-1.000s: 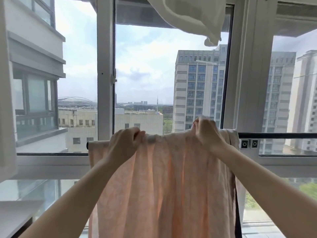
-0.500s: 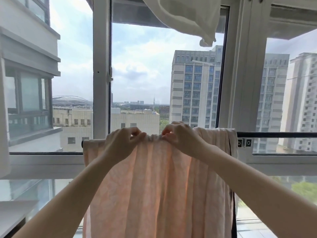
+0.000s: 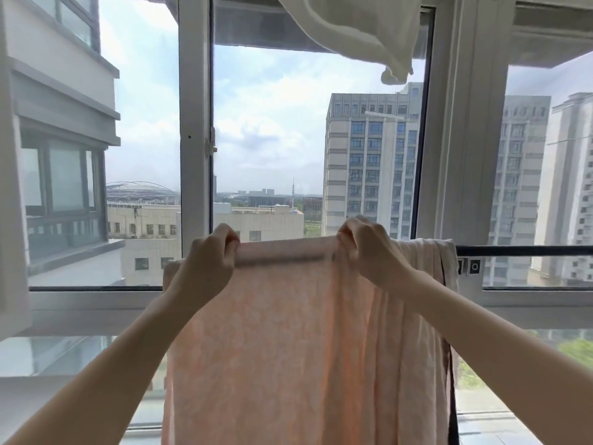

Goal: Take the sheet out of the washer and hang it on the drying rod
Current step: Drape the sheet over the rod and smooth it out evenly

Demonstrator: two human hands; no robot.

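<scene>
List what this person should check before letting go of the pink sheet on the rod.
1. Sheet draped over the rod: ok.
2. Left hand and right hand both pinch the top fold: ok.
3. Stretch between the hands pulled flat: ok.
4. Right part of the sheet smoothed: not ok, it is bunched.
5. Equal lengths hanging front and back: cannot tell.
6. White cloth overhead clear of the sheet: ok.

White-framed window (image 3: 195, 155), daylight, perhaps curtain (image 3: 362, 24) above.

No readable text, labels or numbers anywhere.
</scene>
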